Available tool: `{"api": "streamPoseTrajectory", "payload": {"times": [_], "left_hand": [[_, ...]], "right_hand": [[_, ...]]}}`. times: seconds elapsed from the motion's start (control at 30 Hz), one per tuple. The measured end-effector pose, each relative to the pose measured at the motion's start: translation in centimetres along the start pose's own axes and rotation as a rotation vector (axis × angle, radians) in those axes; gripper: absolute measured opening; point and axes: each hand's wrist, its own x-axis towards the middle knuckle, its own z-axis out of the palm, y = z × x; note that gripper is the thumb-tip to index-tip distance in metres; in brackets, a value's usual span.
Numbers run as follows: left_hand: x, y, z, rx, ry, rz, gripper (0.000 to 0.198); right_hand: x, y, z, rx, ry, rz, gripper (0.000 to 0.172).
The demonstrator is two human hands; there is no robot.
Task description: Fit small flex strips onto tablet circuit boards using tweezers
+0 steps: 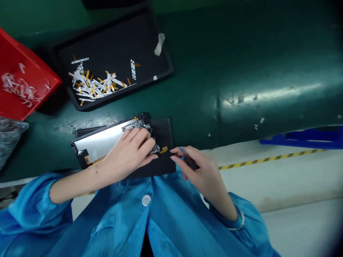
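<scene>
An opened tablet [98, 142], with a silvery plate and a bare circuit board [144, 125], lies tilted on a black flat panel or mat [164, 132]. My left hand [134, 150] rests over its right part, fingers curled on the board and thumb by the edge. A short orange flex cable [163, 150] sticks out from the board's right side, near that thumb. Just right of the cable, my right hand [202, 166] is closed around a small dark tool [190, 162] with a bit of blue; its exact kind is partly hidden by the fingers.
Beyond the tablet, a black tray [112, 46] holds several white strips with orange tails [93, 84]. A red bin [29, 78] with white scraps stands left, above a clear plastic bag [10, 137]. The green bench's [241, 64] front edge runs past my right hand, near a blue frame [302, 138].
</scene>
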Motion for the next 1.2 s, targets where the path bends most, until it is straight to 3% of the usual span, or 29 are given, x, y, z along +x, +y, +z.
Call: {"api": "streamPoseTrajectory", "payload": {"times": [0.23, 0.6, 0.8, 0.93, 1.2], "left_hand": [[0.2, -0.9, 0.3, -0.288, -0.07, -0.057, 0.015], [-0.1, -1.1, 0.5, -0.404, -0.077, -0.092, 0.011], [-0.2, -1.2, 0.4, -0.406, -0.073, -0.092, 0.011], [-0.2, -1.2, 0.4, -0.402, -0.077, -0.089, 0.011], [-0.1, -1.2, 0.4, -0.402, -0.074, -0.086, 0.01]], "right_hand": [[-1.1, -0.1, 2.2, 0.138, 0.096, 0.116, 0.016], [-1.0, -1.0, 2.9, 0.628, -0.083, 0.28, 0.026], [-1.0, -0.5, 3.1, 0.34, 0.094, 0.258, 0.031], [-0.6, -0.3, 3.1, 0.216, 0.074, 0.151, 0.021], [-0.2, -0.8, 3.5, 0.229, 0.115, -0.041, 0.006]]}}
